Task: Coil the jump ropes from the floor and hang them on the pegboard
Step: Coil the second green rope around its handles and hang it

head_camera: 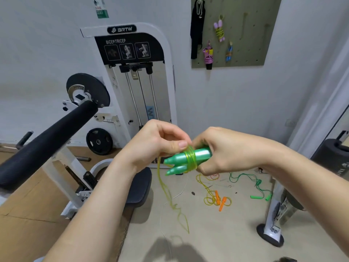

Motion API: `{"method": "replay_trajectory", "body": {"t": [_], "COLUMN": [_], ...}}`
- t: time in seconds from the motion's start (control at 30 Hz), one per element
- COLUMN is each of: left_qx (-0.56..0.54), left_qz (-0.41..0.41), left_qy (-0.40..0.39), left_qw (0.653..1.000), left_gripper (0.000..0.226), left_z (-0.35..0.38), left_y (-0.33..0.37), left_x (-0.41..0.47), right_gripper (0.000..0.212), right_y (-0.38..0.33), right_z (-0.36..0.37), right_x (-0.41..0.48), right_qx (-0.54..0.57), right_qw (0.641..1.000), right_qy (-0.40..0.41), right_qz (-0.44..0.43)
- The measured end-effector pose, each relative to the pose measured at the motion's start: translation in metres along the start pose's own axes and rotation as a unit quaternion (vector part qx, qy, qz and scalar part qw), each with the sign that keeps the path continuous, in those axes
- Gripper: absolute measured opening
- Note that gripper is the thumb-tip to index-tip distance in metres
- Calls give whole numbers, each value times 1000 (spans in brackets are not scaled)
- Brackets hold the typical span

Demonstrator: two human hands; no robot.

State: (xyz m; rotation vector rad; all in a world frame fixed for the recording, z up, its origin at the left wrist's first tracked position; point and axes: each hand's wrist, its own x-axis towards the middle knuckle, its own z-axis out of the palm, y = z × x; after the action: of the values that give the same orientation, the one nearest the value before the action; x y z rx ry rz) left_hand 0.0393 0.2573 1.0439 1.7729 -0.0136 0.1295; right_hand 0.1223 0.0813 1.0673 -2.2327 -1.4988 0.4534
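Head cam, going left to right. Far left is just gym stuff, a black pad (pixel 47 140) and the bicep machine (pixel 130 72), nothing to do with the ropes.

Middle of the shot is where it's happening. Left hand (pixel 154 144) is closed, thumb and fingers pinching the cord (pixel 190 157) right where it loops around the handles (pixel 185 160). Right hand (pixel 226 150) is clamped around the butt end of both green handles, held side by side. The two hands are practically touching. A few turns of yellow-green cord are already snug around the pair, and a long tail (pixel 170 197) hangs down toward the floor, so I'd say this one is maybe early-to-mid wrap, plenty of slack left to wind.

The handles' long axis runs roughly side to side, tilted a bit, with the tapered tips pointing left and slightly down and the butts buried in the right palm.

Further right on the floor: a yellow rope (pixel 213 197) with orange handles and a green rope (pixel 253 184), both loose and uncoiled. Up top right, the pegboard (pixel 251 52) already holds three small coiled ropes. So roughly three hung, one in hand, at least two to go.
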Motion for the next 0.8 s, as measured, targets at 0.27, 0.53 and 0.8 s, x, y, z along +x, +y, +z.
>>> {"method": "replay_trajectory", "body": {"t": [0.27,0.53,0.8], "left_qx": [-312,40,584], "left_qz": [3,51,294], "left_qy": [36,219,145], "left_qw": [950,974,742], "left_gripper": [28,5,10], "left_z": [43,39,34], "left_y": [-34,-24,5], "left_x": [13,4,-7], "right_gripper": [36,32,27], "right_y": [5,27,7], "right_z": [-7,8,16], "right_x": [5,6,10], "right_qx": [548,498,-106], "right_qw": [834,836,965], "right_qy": [70,208,168], "right_qz": [8,100,172]}}
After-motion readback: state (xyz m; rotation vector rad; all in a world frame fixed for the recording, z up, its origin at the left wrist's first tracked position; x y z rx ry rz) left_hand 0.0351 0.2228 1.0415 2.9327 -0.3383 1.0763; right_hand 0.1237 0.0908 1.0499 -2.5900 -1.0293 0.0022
